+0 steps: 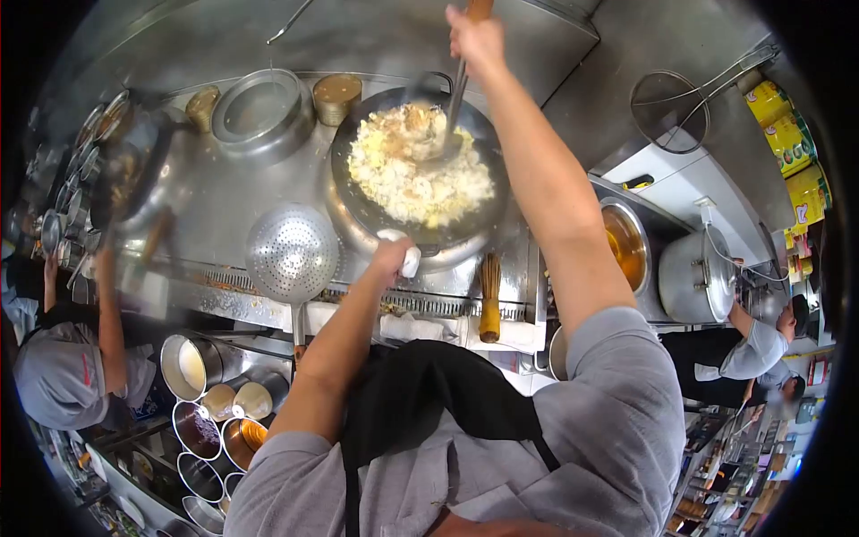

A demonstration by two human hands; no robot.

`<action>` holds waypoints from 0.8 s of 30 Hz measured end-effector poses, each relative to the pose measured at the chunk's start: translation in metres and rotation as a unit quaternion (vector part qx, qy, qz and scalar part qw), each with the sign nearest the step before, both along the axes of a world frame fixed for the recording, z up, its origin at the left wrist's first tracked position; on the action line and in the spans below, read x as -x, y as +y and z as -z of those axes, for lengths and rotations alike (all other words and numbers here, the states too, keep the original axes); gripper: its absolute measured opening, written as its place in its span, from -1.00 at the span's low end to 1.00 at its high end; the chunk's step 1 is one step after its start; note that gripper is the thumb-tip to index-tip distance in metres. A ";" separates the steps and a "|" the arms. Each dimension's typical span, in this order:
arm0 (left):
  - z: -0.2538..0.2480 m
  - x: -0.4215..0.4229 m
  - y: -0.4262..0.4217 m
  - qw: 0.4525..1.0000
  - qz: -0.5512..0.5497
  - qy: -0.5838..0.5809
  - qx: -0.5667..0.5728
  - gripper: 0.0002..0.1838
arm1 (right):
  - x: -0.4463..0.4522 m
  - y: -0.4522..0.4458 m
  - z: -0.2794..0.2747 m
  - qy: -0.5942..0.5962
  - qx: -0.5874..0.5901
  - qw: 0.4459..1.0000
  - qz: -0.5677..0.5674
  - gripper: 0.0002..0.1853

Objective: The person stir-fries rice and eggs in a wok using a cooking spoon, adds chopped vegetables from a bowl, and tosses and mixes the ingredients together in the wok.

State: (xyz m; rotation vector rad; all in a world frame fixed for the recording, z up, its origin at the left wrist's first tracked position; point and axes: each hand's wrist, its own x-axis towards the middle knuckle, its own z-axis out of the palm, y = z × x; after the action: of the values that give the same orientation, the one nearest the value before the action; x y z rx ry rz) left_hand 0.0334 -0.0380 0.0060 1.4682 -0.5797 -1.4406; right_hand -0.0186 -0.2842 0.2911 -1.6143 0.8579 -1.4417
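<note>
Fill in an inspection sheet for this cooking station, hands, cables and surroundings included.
Surface: steel stovetop, food bits along its front grate.
Things in use: wok holding pale, chopped food; ladle in the food.
Clutter: perforated skimmer and bristled brush near the front edge.
Hands: right hand grips the ladle; left hand holds a white cloth at the wok's near rim.
Cables: apparent pale cord by the lidded pot.
Surroundings: co-workers on both sides.

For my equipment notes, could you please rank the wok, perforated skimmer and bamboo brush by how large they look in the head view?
Largest to smallest:
Wok
Perforated skimmer
Bamboo brush
</note>
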 end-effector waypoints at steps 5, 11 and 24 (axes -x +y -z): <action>-0.016 0.006 -0.001 0.993 -0.077 0.085 -0.028 -0.78 | 0.010 0.102 -0.070 -0.019 0.118 0.985 -0.125 -0.74; 0.011 0.000 -0.001 0.997 0.017 -0.039 0.057 -0.76 | -0.038 0.044 0.037 0.139 0.076 0.979 -0.130 -0.71; 0.008 0.006 0.000 0.998 -0.058 0.010 0.038 -0.75 | -0.030 0.121 -0.030 0.112 0.118 0.974 -0.158 -0.74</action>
State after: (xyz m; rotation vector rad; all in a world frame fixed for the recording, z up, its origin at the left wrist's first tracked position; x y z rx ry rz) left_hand 0.0276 -0.0376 -0.0022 1.4038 -0.5237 -1.3270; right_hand 0.0119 -0.1631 0.3209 -2.0183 0.5305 -1.1848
